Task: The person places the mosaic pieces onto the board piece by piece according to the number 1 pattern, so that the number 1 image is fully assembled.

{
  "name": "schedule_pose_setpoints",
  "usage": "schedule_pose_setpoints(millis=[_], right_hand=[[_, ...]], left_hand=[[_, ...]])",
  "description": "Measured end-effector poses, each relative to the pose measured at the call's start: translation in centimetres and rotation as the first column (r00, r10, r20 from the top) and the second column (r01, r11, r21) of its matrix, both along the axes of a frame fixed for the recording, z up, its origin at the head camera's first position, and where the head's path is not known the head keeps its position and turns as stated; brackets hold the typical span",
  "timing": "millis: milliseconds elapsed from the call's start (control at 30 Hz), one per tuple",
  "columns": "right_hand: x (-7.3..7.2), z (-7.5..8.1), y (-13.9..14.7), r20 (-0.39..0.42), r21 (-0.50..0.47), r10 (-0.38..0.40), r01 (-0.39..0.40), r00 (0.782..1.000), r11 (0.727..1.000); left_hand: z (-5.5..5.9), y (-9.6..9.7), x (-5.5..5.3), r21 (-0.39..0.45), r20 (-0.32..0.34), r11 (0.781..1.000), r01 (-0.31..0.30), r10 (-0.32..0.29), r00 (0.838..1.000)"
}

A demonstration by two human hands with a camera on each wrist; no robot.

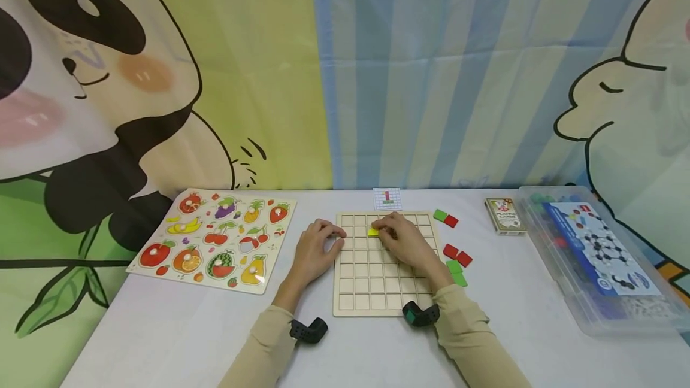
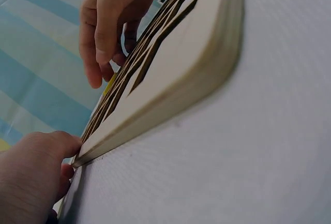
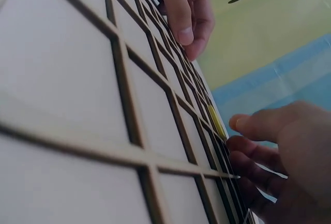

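A square wooden grid board (image 1: 362, 302) lies flat on the table. One yellow square tile (image 1: 372, 232) sits in a cell near its back, third column from the left. My right hand (image 1: 401, 238) reaches over the board, its thumb and fingertips right beside the tile. From the right wrist view, the yellow tile (image 3: 216, 122) lies at grid level with the right fingertips (image 3: 238, 123) just off its edge. My left hand (image 1: 316, 248) rests at the board's left side, thumb and fingertips against the edge. The left thumb (image 2: 67, 144) touches the rim in the left wrist view.
Behind the board lies a small pattern card (image 1: 387, 199). Red and green tiles (image 1: 451, 251) are scattered along its right side. A fruit puzzle board (image 1: 210, 238) is at left. Farther right are a playing-card box (image 1: 505, 217) and a clear plastic case (image 1: 598, 256).
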State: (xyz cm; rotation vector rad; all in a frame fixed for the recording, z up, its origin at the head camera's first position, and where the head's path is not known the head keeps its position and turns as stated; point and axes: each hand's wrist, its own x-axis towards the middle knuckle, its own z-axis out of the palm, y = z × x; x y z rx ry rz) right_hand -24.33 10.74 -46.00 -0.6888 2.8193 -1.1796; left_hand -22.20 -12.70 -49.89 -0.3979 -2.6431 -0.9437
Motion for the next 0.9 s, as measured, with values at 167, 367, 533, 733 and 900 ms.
schedule_pose_setpoints(millis=[167, 367, 533, 733, 900], right_hand=[[-0.1, 0.4, 0.8, 0.006, -0.064, 0.002, -0.002, 1.0, 0.998], [-0.7, 0.7, 2.5, -0.032, -0.111, -0.031, 0.027, 0.999, 0.993], [-1.0, 0.9, 4.4, -0.016, -0.138, -0.095, 0.092, 0.995, 0.986], [-1.4, 1.1, 6.6, -0.008, -0.149, -0.157, 0.154, 0.988, 0.977], [-1.9, 0.9, 8.6, 0.003, -0.119, -0.213, 0.212, 0.977, 0.97]], left_hand=[[0.0, 0.0, 0.0, 0.002, -0.01, 1.0, 0.004, -0.004, 1.0], [0.0, 0.0, 0.0, 0.007, -0.008, 1.0, -0.001, 0.001, 1.0], [0.0, 0.0, 0.1, 0.006, -0.013, 1.0, 0.004, -0.004, 1.0], [0.0, 0.0, 0.1, 0.006, -0.02, 1.0, 0.004, -0.003, 1.0], [0.1, -0.1, 0.1, 0.004, -0.016, 1.0, 0.0, 0.0, 1.0]])
